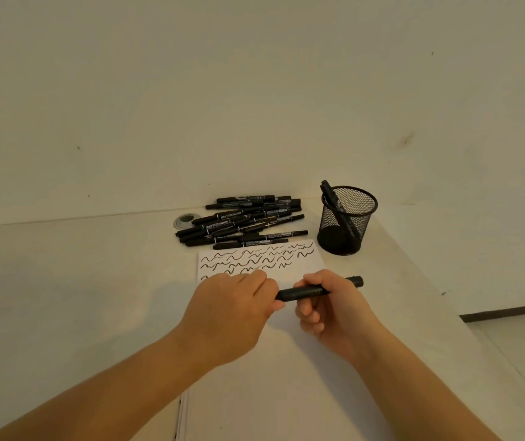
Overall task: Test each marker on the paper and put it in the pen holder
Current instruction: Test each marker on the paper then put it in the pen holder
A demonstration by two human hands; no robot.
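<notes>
Head view: both hands hold one smooth black cylindrical marker point(305, 293) level above the white paper point(305, 259), its long axis running left-right. The left hand point(235, 307) pinches its left end; the right hand point(328, 310) curls round the barrel. Beyond, a round black wire-mesh pen holder point(347, 221) stands on the pale bench point(95, 281).

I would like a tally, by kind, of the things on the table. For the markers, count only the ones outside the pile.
Marker held in both hands: 1
Markers in the pen holder: 1 or 2, hard to separate
Mesh pen holder: 1
Paper with test lines: 1
Round metal disc: 1
Total: 5 or 6, plus the pile
</notes>
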